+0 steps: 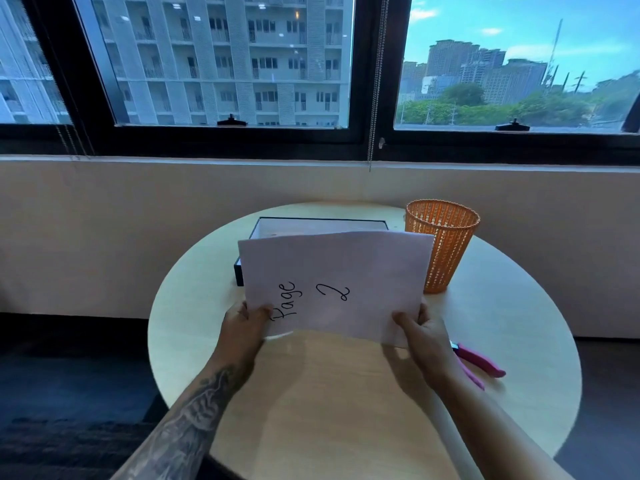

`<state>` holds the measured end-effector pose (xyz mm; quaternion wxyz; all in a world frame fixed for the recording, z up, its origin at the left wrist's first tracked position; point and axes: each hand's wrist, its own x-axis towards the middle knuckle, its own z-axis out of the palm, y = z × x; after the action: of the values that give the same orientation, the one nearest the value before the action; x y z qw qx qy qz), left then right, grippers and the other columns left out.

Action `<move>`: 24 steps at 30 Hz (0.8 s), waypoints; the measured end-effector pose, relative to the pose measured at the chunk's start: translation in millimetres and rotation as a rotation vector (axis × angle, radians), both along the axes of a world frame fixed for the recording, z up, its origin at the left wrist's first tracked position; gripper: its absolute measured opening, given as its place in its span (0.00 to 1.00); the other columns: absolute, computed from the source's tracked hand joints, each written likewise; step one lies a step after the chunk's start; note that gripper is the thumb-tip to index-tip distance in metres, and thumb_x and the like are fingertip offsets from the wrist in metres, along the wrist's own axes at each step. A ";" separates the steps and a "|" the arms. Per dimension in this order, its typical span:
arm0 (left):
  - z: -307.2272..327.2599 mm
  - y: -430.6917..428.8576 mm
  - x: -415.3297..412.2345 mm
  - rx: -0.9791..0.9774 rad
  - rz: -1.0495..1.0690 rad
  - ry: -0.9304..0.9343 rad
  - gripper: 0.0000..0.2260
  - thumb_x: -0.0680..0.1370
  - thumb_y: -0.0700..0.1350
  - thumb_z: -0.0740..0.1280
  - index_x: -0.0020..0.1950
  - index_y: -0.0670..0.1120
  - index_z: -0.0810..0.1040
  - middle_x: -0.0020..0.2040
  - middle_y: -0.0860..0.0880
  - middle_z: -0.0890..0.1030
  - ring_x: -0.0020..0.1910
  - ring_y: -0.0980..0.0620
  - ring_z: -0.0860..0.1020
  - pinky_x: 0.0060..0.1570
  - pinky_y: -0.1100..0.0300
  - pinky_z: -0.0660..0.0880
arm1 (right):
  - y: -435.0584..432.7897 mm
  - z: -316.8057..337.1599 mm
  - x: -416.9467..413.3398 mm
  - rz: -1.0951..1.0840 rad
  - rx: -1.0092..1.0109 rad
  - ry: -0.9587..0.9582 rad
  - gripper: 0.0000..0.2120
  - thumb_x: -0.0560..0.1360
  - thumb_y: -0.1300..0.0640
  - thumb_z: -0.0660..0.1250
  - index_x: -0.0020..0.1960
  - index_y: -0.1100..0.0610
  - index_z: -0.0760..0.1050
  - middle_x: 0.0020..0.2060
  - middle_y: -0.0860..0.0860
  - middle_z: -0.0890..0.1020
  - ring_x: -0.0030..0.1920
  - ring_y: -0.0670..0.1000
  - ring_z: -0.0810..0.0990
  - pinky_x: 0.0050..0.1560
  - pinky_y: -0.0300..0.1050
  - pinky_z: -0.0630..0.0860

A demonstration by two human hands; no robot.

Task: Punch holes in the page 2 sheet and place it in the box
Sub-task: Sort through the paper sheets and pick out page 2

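Sheet point(334, 284) marked Page 2 held up over table point(311, 393) centre, long axis crosswise, pinched at near corners by left hand point(242, 325) and right hand point(424, 336); pink punch point(479, 365) beside right hand, box point(256, 233) behind

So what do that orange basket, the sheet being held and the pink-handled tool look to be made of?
The orange basket looks like moulded plastic: glossy, with regular rows of small holes in its wall. The sheet is thin white paper, matte, bowing slightly between the left hand and right hand, with handwritten ink on it. The tool has smooth pink handles, probably plastic or rubber coated; its head is hidden behind the right hand.
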<state>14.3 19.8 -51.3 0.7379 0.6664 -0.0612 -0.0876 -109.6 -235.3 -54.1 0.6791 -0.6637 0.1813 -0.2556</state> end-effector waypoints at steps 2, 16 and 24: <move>8.1 3.5 4.6 0.083 0.028 -0.088 0.10 0.77 0.37 0.65 0.50 0.49 0.84 0.47 0.51 0.87 0.47 0.48 0.85 0.48 0.50 0.82 | -3.7 3.7 -1.6 0.003 0.000 -0.007 0.10 0.80 0.62 0.66 0.54 0.47 0.78 0.52 0.48 0.85 0.49 0.45 0.84 0.48 0.41 0.79; 43.8 10.7 26.6 0.264 0.376 -0.421 0.19 0.75 0.48 0.71 0.65 0.51 0.71 0.65 0.51 0.72 0.60 0.52 0.73 0.56 0.54 0.72 | -6.5 15.0 -2.6 0.222 0.114 -0.005 0.15 0.68 0.50 0.76 0.51 0.56 0.83 0.50 0.64 0.83 0.48 0.65 0.78 0.48 0.60 0.71; -4.5 -44.1 -32.7 -0.372 -0.024 0.266 0.32 0.70 0.57 0.72 0.70 0.44 0.71 0.63 0.42 0.81 0.59 0.40 0.81 0.51 0.46 0.79 | 17.1 12.9 14.2 0.174 0.251 -0.055 0.04 0.72 0.56 0.75 0.47 0.53 0.87 0.48 0.56 0.86 0.50 0.60 0.81 0.51 0.59 0.73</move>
<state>-18.4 -24.2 -55.8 0.8485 0.5007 0.0140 -0.1707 -95.4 -218.2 -41.1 0.7812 -0.5794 0.1349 -0.1893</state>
